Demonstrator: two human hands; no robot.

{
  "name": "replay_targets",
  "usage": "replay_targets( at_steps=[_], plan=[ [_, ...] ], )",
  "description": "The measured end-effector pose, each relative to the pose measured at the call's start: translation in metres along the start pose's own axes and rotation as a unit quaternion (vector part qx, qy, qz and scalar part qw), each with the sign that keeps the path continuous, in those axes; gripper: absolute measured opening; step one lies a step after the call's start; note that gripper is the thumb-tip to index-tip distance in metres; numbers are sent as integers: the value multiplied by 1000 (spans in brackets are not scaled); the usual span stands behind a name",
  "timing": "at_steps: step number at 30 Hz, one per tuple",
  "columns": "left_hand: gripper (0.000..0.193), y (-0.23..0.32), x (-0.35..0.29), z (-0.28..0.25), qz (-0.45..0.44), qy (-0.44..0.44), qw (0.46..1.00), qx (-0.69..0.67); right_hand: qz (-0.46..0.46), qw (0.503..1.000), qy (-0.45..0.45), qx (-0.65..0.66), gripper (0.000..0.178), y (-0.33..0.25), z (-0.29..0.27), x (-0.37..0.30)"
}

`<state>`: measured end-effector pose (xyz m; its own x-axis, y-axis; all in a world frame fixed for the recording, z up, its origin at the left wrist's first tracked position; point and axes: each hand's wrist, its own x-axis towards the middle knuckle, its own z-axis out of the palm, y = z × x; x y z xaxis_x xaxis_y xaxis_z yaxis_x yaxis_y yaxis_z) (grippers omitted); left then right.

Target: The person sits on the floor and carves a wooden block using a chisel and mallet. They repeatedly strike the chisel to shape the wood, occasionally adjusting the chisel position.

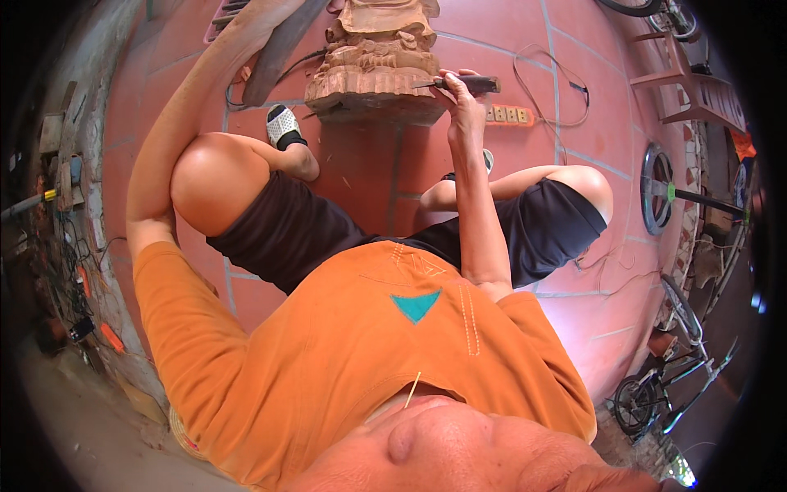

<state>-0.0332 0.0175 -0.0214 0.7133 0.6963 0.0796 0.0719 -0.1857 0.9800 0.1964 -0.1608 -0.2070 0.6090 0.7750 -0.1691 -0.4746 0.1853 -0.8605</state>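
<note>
My right hand (464,100) grips a carving chisel (484,84) by its dark handle. The chisel's thin blade points left, its tip at the lower right edge of a brown wood carving (377,61). This carving stands on the floor between my feet, with layered, wavy relief and a broad base; its top runs out of view. My left arm (193,90) reaches forward past the upper edge. Of the left hand, only what looks like a fingertip shows beside the carving, so its grip is hidden. A long dark piece of wood (275,57) lies left of the carving.
Right of the carving lies an orange power strip (510,115) with a looped cable (566,123) on the red tiles (361,176). A brown chair (684,86), a wheel (657,189) and a bicycle (664,385) line the right side. Clutter and cables edge the left wall. A pink basket (215,25) stands far left.
</note>
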Motion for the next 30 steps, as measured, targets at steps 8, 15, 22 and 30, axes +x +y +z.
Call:
replay_targets(
  at_steps=[8, 15, 22, 30],
  plan=[
    [33, -5, 24, 20, -58, -17, 979, -193, 34, 999, 18, 18, 38, 2, -8, 4],
    [33, -8, 23, 17, -101, 35, 984, -141, 19, 999, 12, 43, 39, 24, 10, 12],
    [29, -19, 13, -2, -105, 66, 987, -106, 16, 1000, -12, 23, 36, 28, 9, 18],
    [34, -5, 4, 2, -107, 74, 991, -11, 20, 998, -61, -11, 29, 27, 30, 19]
  ],
)
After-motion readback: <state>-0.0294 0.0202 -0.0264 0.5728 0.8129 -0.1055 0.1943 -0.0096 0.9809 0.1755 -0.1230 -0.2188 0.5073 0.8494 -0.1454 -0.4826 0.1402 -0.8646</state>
